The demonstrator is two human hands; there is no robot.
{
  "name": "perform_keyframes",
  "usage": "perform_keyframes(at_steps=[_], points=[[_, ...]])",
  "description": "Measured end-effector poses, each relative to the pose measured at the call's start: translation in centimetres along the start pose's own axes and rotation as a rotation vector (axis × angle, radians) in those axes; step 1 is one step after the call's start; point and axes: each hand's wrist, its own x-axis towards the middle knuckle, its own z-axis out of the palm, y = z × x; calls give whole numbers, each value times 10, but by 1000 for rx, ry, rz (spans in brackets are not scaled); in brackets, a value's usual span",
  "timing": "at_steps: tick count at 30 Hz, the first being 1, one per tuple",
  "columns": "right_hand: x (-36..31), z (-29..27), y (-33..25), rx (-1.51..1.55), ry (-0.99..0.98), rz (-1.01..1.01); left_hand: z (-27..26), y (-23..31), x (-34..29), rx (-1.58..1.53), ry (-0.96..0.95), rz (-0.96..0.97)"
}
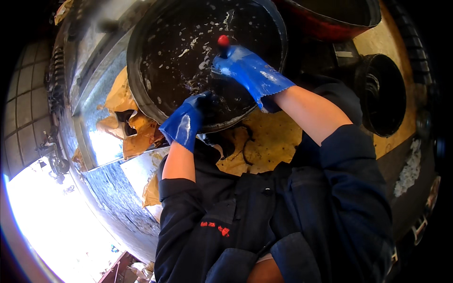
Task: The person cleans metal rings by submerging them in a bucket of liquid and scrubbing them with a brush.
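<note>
A wide black tub (136, 89) of dark liquid with pale foam flecks stands in front of me. My right hand (236, 63), in a blue rubber glove, is closed around a dark handle with a red rounded end (223, 41). What lies at the handle's other end is hidden by the glove. My left hand (191, 111), gloved the same way, reaches over the tub's near rim to the liquid. Its fingers look bent and sink into shadow; whatever they hold cannot be made out. The liquid is stirred between the two hands.
A red-sided tub (330, 26) stands at the far right, with a black bucket (384, 96) lower down. Torn brown paper (120, 96) lies along the left side of my tub. Under the near rim is a stained yellow surface (264, 141). Bright light comes from the lower left.
</note>
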Motion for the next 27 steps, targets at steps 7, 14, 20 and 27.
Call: perform_keyframes(at_steps=[7, 14, 20, 27], points=[[-4, -13, -7, 15, 97, 8, -1, -14, 8, 276, -55, 577], [2, -19, 16, 28, 72, 45, -3, -10, 0, 426, -61, 242], [17, -5, 38, -274, 85, 31, 20, 2, -5, 1239, 357, 341], [15, -12, 52, -165, 29, 11, -6, 0, 28, 1253, 549, 397]])
